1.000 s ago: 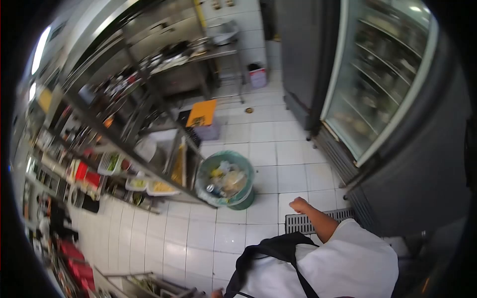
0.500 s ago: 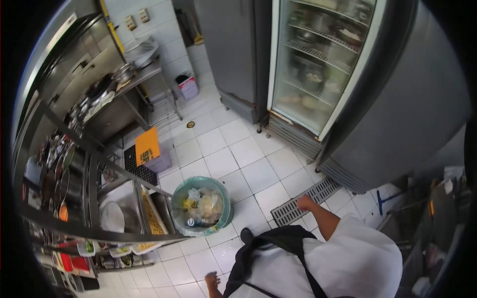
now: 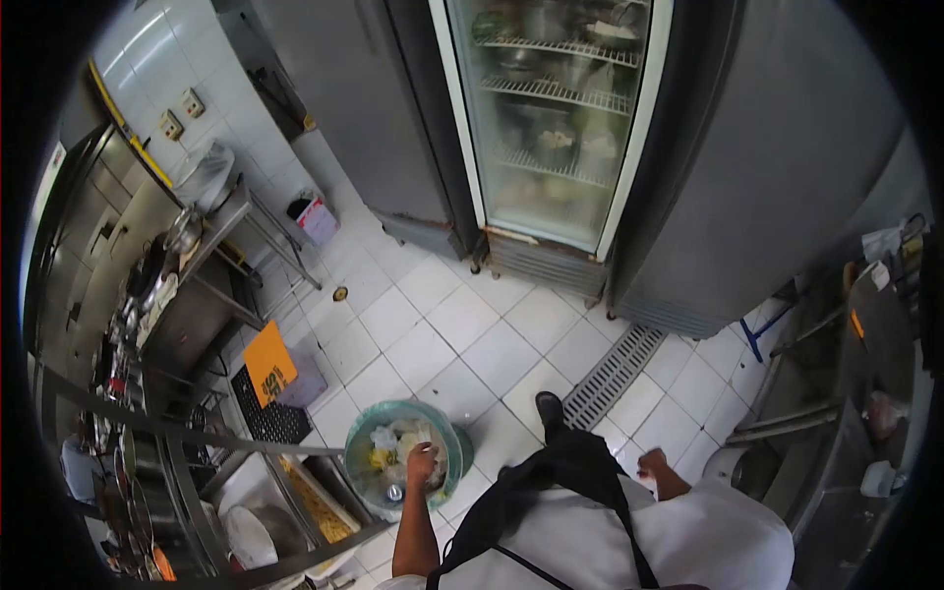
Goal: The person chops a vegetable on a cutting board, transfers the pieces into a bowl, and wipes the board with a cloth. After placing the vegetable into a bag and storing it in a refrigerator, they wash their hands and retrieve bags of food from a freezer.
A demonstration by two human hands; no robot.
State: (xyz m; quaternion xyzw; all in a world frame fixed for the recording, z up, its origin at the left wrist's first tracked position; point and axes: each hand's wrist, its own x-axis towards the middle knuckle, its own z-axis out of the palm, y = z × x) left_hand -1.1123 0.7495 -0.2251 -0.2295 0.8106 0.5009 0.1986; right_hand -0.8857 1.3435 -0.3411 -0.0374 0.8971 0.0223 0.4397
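My left hand [image 3: 421, 464] is in front of me at the lower middle, seen over the right part of a green-lined waste bin [image 3: 458, 462] that holds crumpled plastic bags. Its fingers look curled, and nothing can be made out in them. Low on the right, my right hand [image 3: 651, 464] hangs beside my body, near the floor drain grate [image 3: 615, 377]. Its fingers are bent, but too small and blurred to tell whether they are closed. A dark shoe [image 3: 551, 405] shows ahead of my apron.
A glass-door fridge [image 3: 551, 128] stands ahead between grey cabinets. Left of the bin are a box with an orange flap [image 3: 267, 366], a black crate and metal shelving with pans. A steel table [image 3: 221, 221] is at the upper left, a blue squeegee [image 3: 755, 339] at the right.
The view has turned right and moved forward. My left hand has risen and swung forward over the bin; my right hand has drawn back toward my body. A foot has stepped forward.
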